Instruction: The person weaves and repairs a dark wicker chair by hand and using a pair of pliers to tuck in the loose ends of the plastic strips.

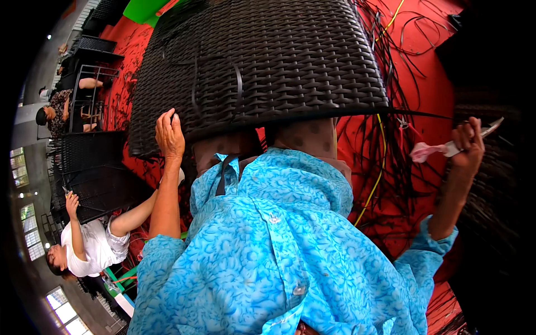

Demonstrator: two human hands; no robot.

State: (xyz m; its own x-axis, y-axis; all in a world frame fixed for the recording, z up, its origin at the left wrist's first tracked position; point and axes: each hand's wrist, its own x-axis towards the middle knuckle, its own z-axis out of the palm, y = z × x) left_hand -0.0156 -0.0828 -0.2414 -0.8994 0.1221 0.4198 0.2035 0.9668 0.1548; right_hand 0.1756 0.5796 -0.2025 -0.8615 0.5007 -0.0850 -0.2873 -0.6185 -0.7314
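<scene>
A dark woven panel [290, 61] of flat plastic strips lies across my knees. On its near left edge rests my left hand [170, 135], its fingers laid loosely against the weave and gripping nothing that I can see. Out to the right, my right hand [468, 144] is closed round a knife-like tool [492, 128] with a pale blade and a pink-wrapped end. A thin black strip [421, 114] runs taut from the panel's near right corner to that hand. Loose strip loops [239, 81] stand up from the weave on the left.
Loose black strips [391, 162] tangle on the red floor [413, 72] to the right, with a yellow cord [373, 192] among them. A green object [142, 11] sits beyond the panel. At left, a person in white [97, 245] sits near dark woven pieces [92, 173]; others work farther off.
</scene>
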